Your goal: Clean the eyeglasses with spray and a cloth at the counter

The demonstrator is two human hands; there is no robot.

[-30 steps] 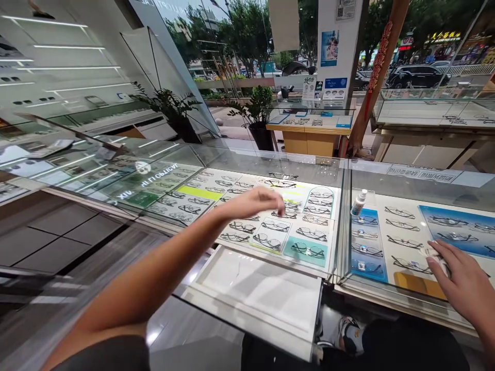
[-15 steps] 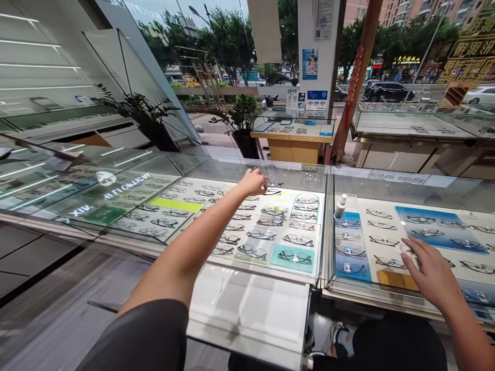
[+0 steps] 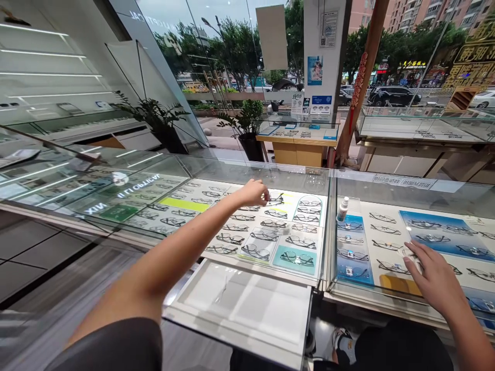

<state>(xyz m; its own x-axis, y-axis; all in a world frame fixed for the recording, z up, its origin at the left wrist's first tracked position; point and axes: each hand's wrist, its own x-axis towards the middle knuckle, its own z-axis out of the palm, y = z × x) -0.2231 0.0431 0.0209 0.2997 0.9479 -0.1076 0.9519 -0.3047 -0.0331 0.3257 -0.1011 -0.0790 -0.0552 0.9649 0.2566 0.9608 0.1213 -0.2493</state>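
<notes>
My left hand reaches over the middle display case, fingers curled in a pinch. At its fingertips is a pair of dark-framed eyeglasses, just above the white display board. Rows of other eyeglasses lie around and below it. Over the right case's glass, my right hand has its fingers bent around a small whitish thing, mostly hidden and too unclear to name. Beneath that hand lie more eyeglasses and a yellow-brown item.
A pulled-out white drawer sits below the middle case. A small white spray bottle stands by the right case's left edge. Potted plants and a wooden display table are beyond the counter, near the window.
My left hand has shifted slightly with the view, and the eyeglasses at its fingertips now show tilted. My right hand stays over the right case. More of the drawer shows.
</notes>
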